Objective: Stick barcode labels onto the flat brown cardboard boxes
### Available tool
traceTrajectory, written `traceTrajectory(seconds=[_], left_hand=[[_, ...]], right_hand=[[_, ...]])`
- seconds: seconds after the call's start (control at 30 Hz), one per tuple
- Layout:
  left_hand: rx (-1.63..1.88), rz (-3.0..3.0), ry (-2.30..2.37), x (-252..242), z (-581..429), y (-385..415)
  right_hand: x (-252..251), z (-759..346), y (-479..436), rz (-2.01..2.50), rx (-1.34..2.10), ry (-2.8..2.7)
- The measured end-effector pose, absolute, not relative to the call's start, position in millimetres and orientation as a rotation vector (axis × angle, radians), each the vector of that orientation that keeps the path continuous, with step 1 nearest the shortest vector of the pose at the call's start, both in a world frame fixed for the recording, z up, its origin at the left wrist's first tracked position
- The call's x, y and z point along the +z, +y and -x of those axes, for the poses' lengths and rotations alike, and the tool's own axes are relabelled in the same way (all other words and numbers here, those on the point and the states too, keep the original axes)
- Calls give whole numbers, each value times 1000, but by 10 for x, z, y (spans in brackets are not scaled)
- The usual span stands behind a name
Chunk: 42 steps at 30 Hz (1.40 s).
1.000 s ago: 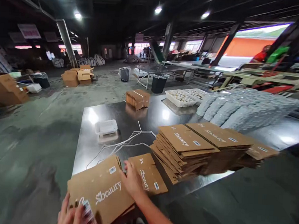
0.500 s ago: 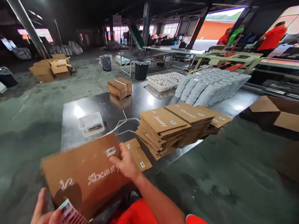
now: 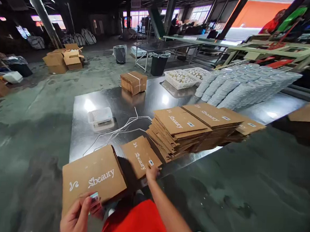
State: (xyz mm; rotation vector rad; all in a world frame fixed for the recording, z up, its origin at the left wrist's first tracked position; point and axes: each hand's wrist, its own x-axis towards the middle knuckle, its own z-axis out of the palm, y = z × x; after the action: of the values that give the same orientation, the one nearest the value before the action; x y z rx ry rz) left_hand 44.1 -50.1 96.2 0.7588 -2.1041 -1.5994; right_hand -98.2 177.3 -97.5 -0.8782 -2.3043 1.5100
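My left hand [image 3: 76, 214] pinches a strip of small printed labels [image 3: 95, 201] between thumb and fingers. Just beyond it lies a flat brown carton [image 3: 91, 173] with white "beauty" lettering and no label on its visible face. A second flat carton [image 3: 139, 153], with a small white-and-blue label near its corner, lies to the right. My right hand [image 3: 152, 173] is closed at the near right corner of that labelled carton, its fingers partly hidden and slightly blurred. Stacks of flat labelled cartons [image 3: 179, 121] stand farther right along the metal table [image 3: 76, 138].
White straps [image 3: 122, 128] and a white plastic basket [image 3: 100, 115] lie on the table. Behind are a strapped carton bundle [image 3: 133, 83], white baskets of small items [image 3: 180, 80] and rows of grey-white stacked packs [image 3: 236, 86]. An open box [image 3: 309, 116] stands at right.
My right hand has moved from the left carton to the labelled one at its right. The left carton's top now shows no label. My left hand and its labels have shifted right; the view has turned left.
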Motion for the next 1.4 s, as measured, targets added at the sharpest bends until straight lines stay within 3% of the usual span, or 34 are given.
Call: traceTrajectory(seconds=[0.07,0.13,0.23,0.33,0.43,0.6,0.77,0.97,1.17,1.4], left_hand=[[-1623,-756,-2068,992,-409,-425],[-1646,-732,-2047,1014,-367,-358],[-1687,-655,-2086,1033,-300,-287],[-1734,-559,-2109,1036,-267,-257],[-1839,-539,-2002,1016,-294,-274],[-2116,-466,-2017,940,-383,-391],[-2146,-457,-2038,868,-390,-397],[-1849,-567,-2200,774,-380,-364],[-1712,-747,-2203,676,-403,-402],[-2066,-849,-2094,654,-228,-489]], right_hand=[[-793,882,1693,933,1449,-2356],[-454,760,1540,764,1638,-2450],[230,563,1238,-51,2350,-2390],[818,404,994,-640,2488,-2381],[1077,321,885,-605,2515,-2453],[1077,306,895,-470,2642,-2453],[1054,322,892,-486,2618,-2437],[1039,272,859,-552,2206,-2599],[935,665,823,-456,2121,-2487],[619,1349,639,-359,1580,-2931]])
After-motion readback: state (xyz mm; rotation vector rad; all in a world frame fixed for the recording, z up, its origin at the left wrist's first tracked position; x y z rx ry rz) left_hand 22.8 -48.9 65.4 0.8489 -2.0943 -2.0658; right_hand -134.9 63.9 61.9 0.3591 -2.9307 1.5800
